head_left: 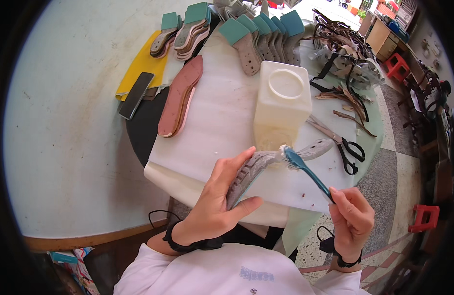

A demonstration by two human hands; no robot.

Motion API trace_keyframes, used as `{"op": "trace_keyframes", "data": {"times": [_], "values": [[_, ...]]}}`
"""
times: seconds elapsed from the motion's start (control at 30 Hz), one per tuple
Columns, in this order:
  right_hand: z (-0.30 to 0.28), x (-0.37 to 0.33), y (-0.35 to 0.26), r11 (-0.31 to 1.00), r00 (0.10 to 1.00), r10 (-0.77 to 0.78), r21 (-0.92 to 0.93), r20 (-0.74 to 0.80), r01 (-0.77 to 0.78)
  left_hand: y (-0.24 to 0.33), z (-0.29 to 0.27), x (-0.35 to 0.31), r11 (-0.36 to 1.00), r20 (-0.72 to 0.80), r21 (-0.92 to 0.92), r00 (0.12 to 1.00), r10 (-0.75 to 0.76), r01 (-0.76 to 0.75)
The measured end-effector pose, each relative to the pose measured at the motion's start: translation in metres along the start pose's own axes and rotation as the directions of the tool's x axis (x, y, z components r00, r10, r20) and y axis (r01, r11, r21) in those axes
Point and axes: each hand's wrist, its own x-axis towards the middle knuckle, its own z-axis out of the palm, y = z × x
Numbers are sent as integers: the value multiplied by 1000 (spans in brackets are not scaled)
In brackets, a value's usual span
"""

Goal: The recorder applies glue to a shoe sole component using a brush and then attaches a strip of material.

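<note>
The left hand (214,209) grasps a grey sole (251,172) above the near edge of the table (227,113); the right hand (352,216) pinches a blue brush (310,174) over it. Brushing seems in hand, calling next for a steady sole.

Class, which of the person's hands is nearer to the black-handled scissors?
Right. The right hand, holding the blue brush, is on the person's side of the scissors; the left hand, holding the grey sole, is farther away, to their left.
</note>
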Motion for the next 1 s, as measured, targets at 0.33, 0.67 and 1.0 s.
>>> {"op": "trace_keyframes", "data": {"times": [0.33, 0.67, 1.0], "values": [[-11, -14, -1, 987, 996, -83, -142, -8, 81, 4, 18, 5, 993, 5, 52, 995, 104, -104], [-13, -22, 2, 988, 992, -104, -124, -69, 95, 2, 35, 7, 989, -39, 59, 990, 139, -137], [-15, -27, 12, 992, 987, 10, -124, -161, -30, -7, 37, 7, 973, -107, 65, 968, 228, -222]]}}
